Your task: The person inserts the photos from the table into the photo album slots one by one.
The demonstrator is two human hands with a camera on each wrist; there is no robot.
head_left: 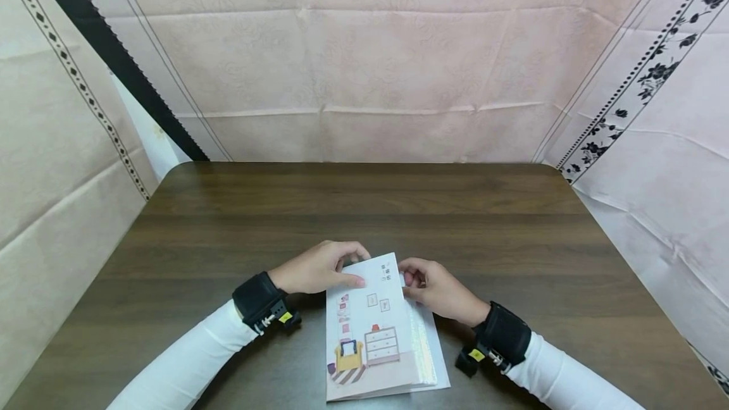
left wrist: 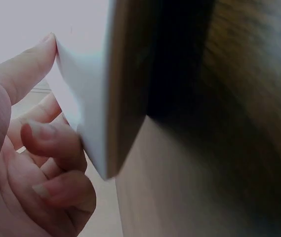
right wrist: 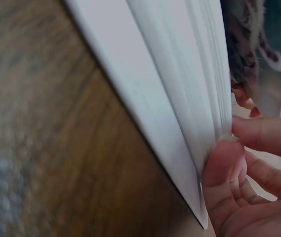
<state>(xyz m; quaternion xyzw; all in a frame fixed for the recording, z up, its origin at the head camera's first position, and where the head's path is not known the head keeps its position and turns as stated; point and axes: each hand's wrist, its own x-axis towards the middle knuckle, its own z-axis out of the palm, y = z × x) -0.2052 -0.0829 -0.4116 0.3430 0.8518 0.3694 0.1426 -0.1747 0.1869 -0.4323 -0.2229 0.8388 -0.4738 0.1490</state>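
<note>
A thin booklet (head_left: 373, 309) with a pale cover lies near the front of the table, its cover partly lifted. Printed on the cover are a yellow armchair, a chest of drawers and small pink pictures. My left hand (head_left: 321, 269) pinches the cover's top left part, thumb on its face and other fingers behind the edge. At the upper right edge, my right hand (head_left: 438, 288) grips the inner pages between thumb and fingers. In the right wrist view, several stacked pages (right wrist: 180, 74) show beside a picture (right wrist: 256, 49) with spotted fur. The back fingertips are partly hidden.
The dark wooden table (head_left: 353, 207) stretches behind and to both sides of the booklet. Pale cloth (head_left: 364, 62) hangs at the back and sides. Both wrists wear black straps with small cameras (head_left: 287, 317).
</note>
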